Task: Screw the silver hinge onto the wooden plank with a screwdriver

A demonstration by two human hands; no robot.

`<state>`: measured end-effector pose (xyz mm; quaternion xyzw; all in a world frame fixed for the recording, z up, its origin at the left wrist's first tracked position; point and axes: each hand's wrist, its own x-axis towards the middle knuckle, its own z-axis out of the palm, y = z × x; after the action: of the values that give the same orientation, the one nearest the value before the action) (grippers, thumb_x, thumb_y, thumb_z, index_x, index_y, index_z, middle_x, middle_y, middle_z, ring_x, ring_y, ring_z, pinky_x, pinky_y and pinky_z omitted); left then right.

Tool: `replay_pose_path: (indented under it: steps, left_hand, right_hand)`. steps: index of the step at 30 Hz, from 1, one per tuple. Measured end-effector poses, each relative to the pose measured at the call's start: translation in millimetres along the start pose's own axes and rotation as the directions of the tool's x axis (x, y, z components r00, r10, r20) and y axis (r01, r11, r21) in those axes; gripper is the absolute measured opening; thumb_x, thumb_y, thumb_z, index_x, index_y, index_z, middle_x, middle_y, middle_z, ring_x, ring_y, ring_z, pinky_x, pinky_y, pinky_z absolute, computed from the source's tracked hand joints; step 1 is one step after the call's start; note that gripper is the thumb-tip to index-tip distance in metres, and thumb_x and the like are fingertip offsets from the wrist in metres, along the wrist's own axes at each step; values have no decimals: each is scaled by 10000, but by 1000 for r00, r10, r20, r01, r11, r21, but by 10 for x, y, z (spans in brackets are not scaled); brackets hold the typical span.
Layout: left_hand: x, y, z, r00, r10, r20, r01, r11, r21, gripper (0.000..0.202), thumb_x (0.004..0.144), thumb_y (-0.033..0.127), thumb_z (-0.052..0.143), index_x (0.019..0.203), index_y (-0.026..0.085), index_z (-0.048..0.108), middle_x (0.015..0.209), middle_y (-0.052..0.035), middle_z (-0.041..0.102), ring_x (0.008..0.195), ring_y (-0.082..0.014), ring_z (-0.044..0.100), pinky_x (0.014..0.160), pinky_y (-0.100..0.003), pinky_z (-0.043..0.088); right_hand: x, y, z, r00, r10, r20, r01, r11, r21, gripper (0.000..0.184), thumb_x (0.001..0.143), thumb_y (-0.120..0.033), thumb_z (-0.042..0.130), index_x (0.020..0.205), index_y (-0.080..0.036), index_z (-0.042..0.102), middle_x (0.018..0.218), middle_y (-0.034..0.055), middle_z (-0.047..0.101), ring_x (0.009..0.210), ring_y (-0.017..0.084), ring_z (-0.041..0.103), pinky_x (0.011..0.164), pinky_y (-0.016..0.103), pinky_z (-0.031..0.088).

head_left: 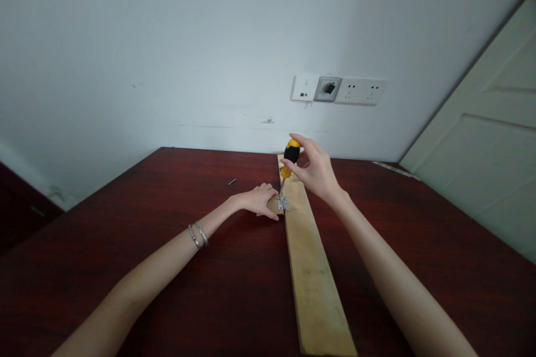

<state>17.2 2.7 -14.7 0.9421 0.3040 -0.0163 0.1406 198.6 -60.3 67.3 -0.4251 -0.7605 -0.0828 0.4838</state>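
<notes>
My right hand (315, 167) is closed around the yellow and black handle of a screwdriver (292, 152), held tilted with its shaft pointing down. The tip meets a small metal hinge (283, 203), near its upper left; the exact contact is too small to make out. The hinge spans a long pale wooden board (312, 268) and a short wooden piece (274, 206) at its left side. My left hand (260, 201) grips the short piece, thumb at the near side and fingers at the far side, covering much of it.
A small metal screw or pin (231, 181) lies on the dark red-brown table (188, 290), left of the board. Wall sockets (360, 91) sit above the table's back edge. A flat printed strip (396, 169) lies at the back right, by a white panelled door (486, 139).
</notes>
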Motion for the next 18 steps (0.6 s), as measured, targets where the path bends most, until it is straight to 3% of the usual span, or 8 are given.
replay_pose_path:
  steps: [18]
  left_hand:
    - [27, -110, 71, 997, 0, -74, -16, 977, -215, 710, 633, 610, 736, 1172, 175, 582, 1071, -72, 526, 1028, -251, 483, 905, -316, 380]
  right_hand:
    - [18, -9, -45, 998, 5, 57, -6, 1000, 14, 557, 858, -362, 600, 1380, -252, 440, 1068, 90, 602, 802, 203, 607, 711, 385, 567]
